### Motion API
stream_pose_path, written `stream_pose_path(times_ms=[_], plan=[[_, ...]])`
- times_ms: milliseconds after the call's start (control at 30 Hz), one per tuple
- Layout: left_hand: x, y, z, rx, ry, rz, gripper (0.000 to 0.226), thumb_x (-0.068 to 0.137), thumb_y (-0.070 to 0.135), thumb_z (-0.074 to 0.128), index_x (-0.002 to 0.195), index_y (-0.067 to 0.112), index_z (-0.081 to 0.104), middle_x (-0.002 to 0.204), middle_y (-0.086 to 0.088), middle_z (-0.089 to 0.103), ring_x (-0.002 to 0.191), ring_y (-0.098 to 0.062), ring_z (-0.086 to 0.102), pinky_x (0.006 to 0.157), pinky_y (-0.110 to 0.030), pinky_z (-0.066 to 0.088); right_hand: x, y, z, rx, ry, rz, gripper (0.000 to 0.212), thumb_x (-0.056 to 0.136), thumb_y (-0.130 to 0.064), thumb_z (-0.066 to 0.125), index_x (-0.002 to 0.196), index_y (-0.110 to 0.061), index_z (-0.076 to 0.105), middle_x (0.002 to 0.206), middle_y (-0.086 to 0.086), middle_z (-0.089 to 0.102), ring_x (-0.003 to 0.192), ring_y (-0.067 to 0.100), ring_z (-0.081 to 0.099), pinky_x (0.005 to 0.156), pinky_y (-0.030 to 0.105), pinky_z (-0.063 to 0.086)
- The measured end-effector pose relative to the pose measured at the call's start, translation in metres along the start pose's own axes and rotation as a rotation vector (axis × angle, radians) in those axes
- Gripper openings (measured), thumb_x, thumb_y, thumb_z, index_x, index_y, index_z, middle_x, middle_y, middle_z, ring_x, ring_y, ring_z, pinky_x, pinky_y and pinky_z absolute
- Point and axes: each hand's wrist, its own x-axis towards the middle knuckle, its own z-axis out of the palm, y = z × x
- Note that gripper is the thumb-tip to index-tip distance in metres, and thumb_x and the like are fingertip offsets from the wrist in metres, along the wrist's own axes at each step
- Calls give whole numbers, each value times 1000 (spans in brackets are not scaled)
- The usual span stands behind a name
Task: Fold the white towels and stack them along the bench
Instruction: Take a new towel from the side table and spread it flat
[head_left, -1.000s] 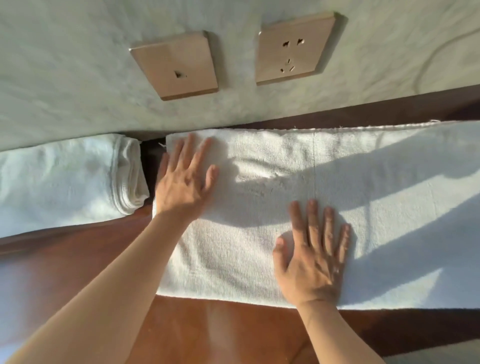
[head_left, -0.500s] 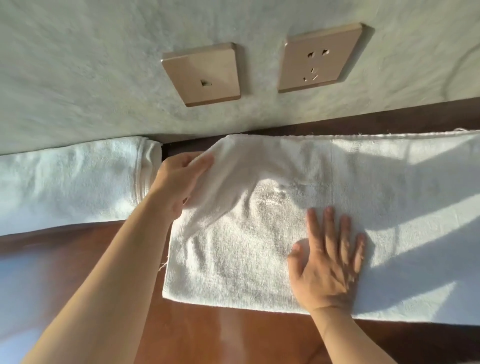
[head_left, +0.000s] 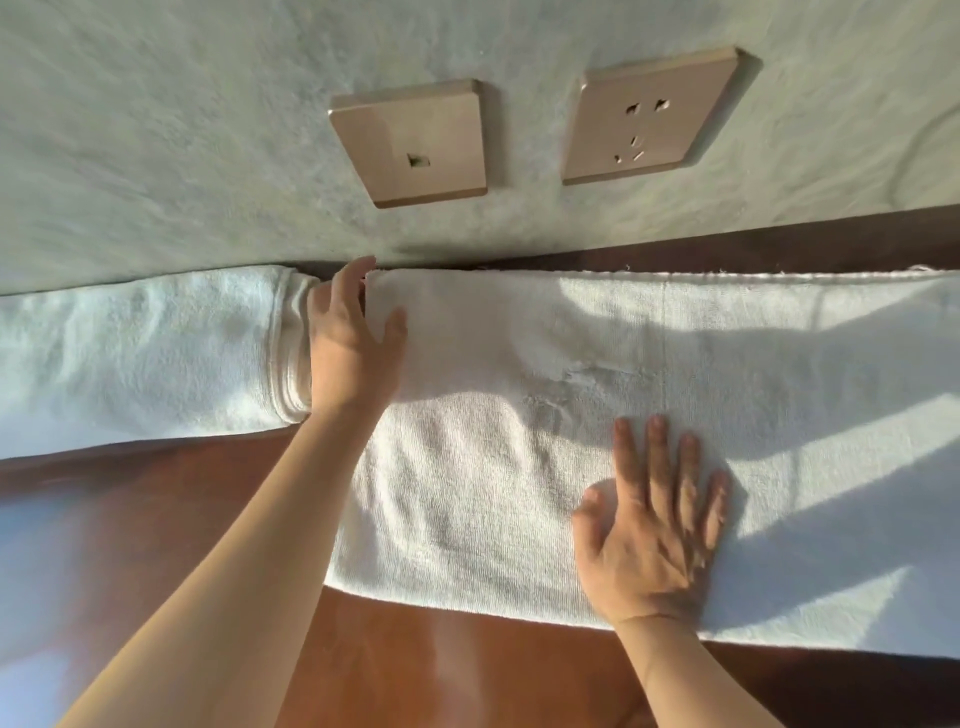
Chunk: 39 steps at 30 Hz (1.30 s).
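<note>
The wall (head_left: 156, 130) fills the top of the view, with the reddish wooden surface (head_left: 441, 665) running along below it. Across that surface lies the long white towel (head_left: 675, 364), a flat strip against the wall, running out of view at right. To its left sits a folded towel (head_left: 140, 358), already parked along the wall, so one looks done and this one seems mid-fold, with the end folds left. The right hand (head_left: 649, 540) lies flat and spread on the towel's near half, pinning it, holding nothing. The left hand (head_left: 348, 343) has its grip on the towel's left end, thumb on top, fingers tucked between the two towels. Half a second ago that corner was lifted and bunched; now it lies back down at the wall. Two brass wall plates (head_left: 415, 140) hang above.
</note>
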Motion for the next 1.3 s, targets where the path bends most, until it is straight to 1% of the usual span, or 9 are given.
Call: stream_pose_path(times_ms=[67,200,300,500,700,867,933,1067,1300], plan=[[-24,8,3,148,85,174,43,98,23,54,139,13,54,139,-14,51,131,-32,48,112,-45,39,0,1,1,-11,13,-6,74,88,-43,42,158,-20,33,166,9,25,154,37,19,121,64,15],[-98,15,29,284,-350,417,57,107,46,29,161,29,21,170,-1,11,157,-20,4,127,-45,3,-1,0,2,-5,33,2,69,93,-42,41,157,-20,35,165,11,28,153,38,23,121,63,16],[-96,-17,39,531,-383,510,64,105,59,18,162,34,2,170,2,-4,156,-21,-9,127,-47,0,-1,-1,2,-8,13,17,69,93,-43,40,158,-21,33,166,9,26,154,36,20,121,63,15],[-56,-15,34,478,-299,363,62,105,58,17,162,35,5,170,5,1,157,-23,1,127,-44,4,0,2,0,-29,-8,-2,69,93,-45,38,159,-22,32,166,10,26,153,37,21,120,63,16],[-60,2,5,137,-135,-219,87,92,55,61,158,12,22,153,-10,43,139,-30,39,118,-44,29,-1,2,2,-7,9,3,68,96,-45,34,158,-21,32,166,11,25,154,38,18,121,64,14],[-45,13,-18,-133,-253,-599,69,76,48,84,130,13,59,91,7,64,76,-13,60,63,-27,48,-1,1,1,-2,33,-9,72,89,-40,41,158,-19,33,165,12,27,153,39,20,121,64,15],[-35,12,-27,-316,-390,-684,57,70,42,90,110,6,71,87,0,73,73,-20,68,61,-31,54,-1,0,1,-8,23,-6,74,88,-40,42,159,-20,31,166,12,25,153,38,20,121,64,15],[-28,13,-37,-498,-697,-603,54,65,32,89,112,13,71,106,-8,77,97,-27,75,89,-45,60,0,0,1,-15,19,1,75,87,-41,41,159,-21,32,166,10,25,153,38,21,121,64,15],[-9,11,-37,-740,-617,-486,63,73,4,85,130,2,57,111,-20,73,97,-34,74,74,-44,62,-1,-1,2,4,46,-2,74,86,-40,44,157,-21,35,166,9,27,153,36,22,121,64,15]])
